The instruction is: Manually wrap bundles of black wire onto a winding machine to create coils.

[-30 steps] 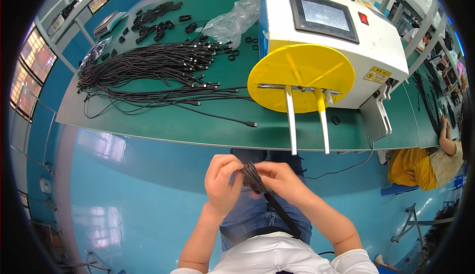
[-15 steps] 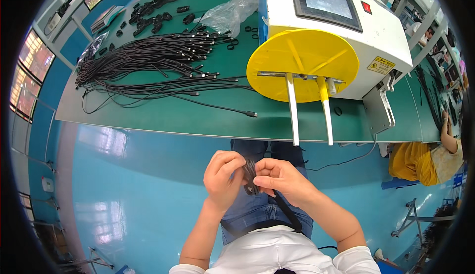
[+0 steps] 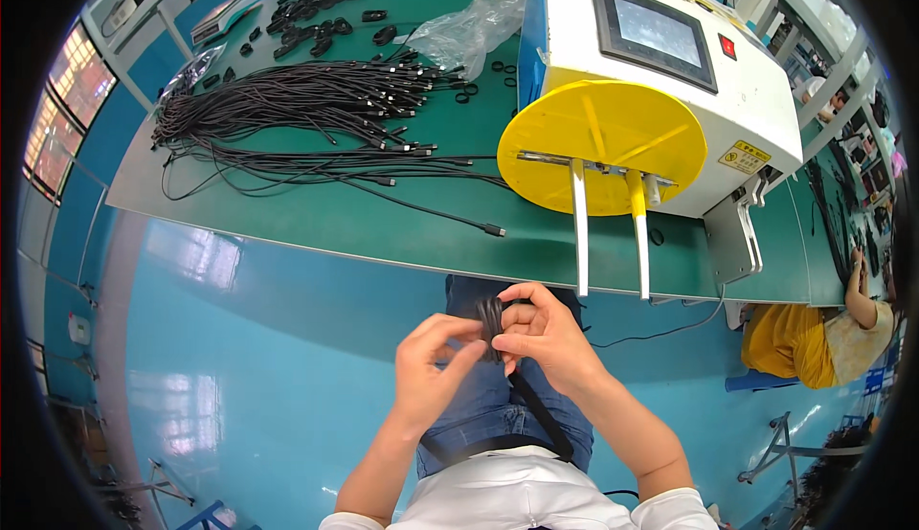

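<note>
Over my lap, my right hand (image 3: 548, 340) pinches a small coiled bundle of black cable (image 3: 490, 323) between thumb and fingers. The bundle stands roughly upright. To its left is my left hand (image 3: 433, 365), with thumb and forefinger spread apart and their tips close to the coil's left side. These fingertips are slightly blurred, so I cannot tell whether they touch the cable.
On the green table (image 3: 316, 233) ahead lies a large pile of black cables (image 3: 287, 99). A white machine with a yellow disc (image 3: 603, 137) has two prongs reaching past the table edge. Black rings, small black coils (image 3: 311, 13) and a clear plastic bag (image 3: 469, 32) lie behind. Another person (image 3: 814, 338) sits at right.
My left fingers have loosened from the coil and spread apart. The coil has turned more upright and risen slightly in my right hand. The whole view has shifted a little.
</note>
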Available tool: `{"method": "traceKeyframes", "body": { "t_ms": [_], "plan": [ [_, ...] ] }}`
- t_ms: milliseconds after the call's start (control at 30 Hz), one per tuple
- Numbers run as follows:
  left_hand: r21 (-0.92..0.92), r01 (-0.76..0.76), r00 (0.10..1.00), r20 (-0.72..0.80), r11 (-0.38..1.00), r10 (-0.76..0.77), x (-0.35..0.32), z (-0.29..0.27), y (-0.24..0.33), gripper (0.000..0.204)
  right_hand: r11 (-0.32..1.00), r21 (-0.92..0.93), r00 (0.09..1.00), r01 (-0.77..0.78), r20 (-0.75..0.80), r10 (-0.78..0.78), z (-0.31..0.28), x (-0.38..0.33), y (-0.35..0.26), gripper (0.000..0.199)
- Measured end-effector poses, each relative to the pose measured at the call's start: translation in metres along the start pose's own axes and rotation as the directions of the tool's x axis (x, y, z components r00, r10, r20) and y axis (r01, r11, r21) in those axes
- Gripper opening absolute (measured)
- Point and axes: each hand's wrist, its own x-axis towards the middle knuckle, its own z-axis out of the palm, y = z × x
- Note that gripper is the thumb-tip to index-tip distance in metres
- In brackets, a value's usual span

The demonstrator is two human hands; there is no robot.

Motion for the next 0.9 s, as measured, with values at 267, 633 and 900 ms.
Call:
{"method": "traceKeyframes", "body": {
  "t_ms": [267,633,900],
  "plan": [
    [0.029,0.052,0.997,0.056,0.998,-0.054,0.002,0.005,0.011,0.020,0.995,-0.101,0.998,-0.006,-0.061,0.000,0.002,0.005,-0.005,0.038],
    [-0.166,0.258,0.966,0.062,0.952,-0.251,0.007,0.009,0.002,0.020,0.959,-0.284,0.994,-0.014,-0.105,-0.016,-0.001,0.009,0.003,0.014],
    [-0.004,0.173,0.981,0.084,0.985,-0.172,0.012,0.003,0.005,0.015,0.917,-0.359,0.971,0.172,-0.094,-0.219,0.005,0.014,0.006,0.004]
  ]
}}
